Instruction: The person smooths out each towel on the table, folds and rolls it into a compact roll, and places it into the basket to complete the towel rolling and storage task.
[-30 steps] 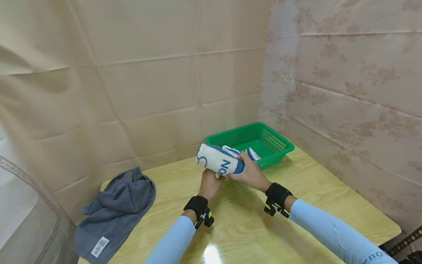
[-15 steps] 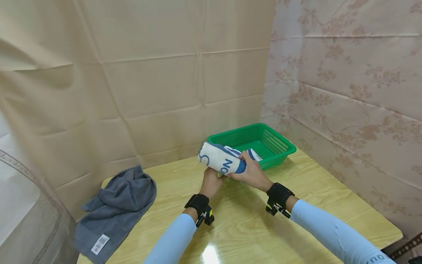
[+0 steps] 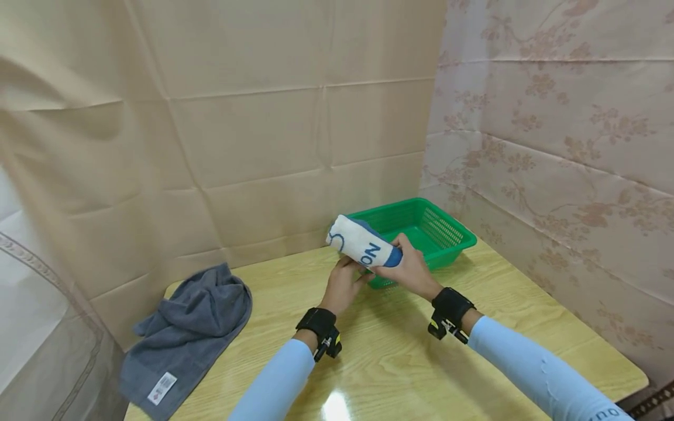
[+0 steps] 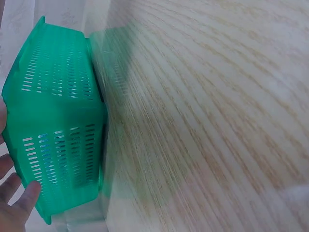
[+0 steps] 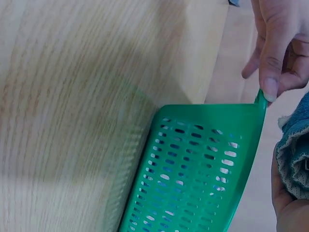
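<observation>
My right hand [image 3: 413, 272] gripped the rolled towel [image 3: 358, 240] at its right end; my left hand [image 3: 342, 286], below the roll, pinched the green basket [image 3: 441, 257] rim near a corner. The roll's long axis slanted up-left; the basket lay beyond, rightward.

Left wrist view: green basket [image 4: 58, 112], slotted walls.
Base against pale, wood-grained tabletop [image 4: 207, 111], faintly reflected there; left hand [image 4: 15, 205] at lower-left edge, fingers overlapping the rim.
</observation>
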The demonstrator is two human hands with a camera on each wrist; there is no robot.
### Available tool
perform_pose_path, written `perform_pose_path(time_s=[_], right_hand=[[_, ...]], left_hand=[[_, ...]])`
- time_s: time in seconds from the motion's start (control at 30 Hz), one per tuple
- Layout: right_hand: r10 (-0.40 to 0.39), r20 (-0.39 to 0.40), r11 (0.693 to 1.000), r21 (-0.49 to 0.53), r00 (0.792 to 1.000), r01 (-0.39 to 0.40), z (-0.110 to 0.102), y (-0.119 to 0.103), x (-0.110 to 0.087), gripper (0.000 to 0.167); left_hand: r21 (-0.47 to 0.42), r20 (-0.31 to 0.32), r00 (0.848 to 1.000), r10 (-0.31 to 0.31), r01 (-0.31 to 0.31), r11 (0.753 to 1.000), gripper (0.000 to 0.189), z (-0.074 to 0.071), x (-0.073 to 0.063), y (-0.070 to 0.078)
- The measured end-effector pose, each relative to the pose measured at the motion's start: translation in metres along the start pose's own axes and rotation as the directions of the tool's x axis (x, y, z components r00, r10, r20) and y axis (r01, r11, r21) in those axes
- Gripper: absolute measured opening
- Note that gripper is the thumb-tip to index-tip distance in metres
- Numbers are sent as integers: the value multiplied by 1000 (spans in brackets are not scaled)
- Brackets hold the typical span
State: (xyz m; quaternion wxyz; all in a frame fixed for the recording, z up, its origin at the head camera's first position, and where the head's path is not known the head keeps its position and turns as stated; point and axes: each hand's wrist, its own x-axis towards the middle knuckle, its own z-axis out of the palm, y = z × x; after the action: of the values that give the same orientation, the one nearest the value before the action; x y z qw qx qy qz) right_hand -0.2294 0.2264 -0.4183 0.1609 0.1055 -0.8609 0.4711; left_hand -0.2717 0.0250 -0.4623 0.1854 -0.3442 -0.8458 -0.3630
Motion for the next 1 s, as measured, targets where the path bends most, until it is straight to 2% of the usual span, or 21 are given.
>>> perform_pose_path(time_s=[0.2,0.43,0.57,0.77,1.0], right_hand=[[12,-30,999,-42,999,-13,-8,0,7,60],[44,-56,996,-72,997,-48,-19,11,14,62],[74,-66,994,-81,995,-79,-24,19,15,63],[79,-69,991,-103,994,-86,-29,27,17,64],[118,-94,982,-138,989,-130,-34,32,22,65]], left_hand=[[-23,5,1000,-27,27,999,20,-1,0,-1],[-33,47,996,-82,84,996,24,-1,-3,-1],[-33,47,996,-74,76,997,25,-1,-4,0],[-7,14,999,-46,46,999,25,1,-5,-2],[-19,9,999,-43,43,999,26,2,-5,-3]])
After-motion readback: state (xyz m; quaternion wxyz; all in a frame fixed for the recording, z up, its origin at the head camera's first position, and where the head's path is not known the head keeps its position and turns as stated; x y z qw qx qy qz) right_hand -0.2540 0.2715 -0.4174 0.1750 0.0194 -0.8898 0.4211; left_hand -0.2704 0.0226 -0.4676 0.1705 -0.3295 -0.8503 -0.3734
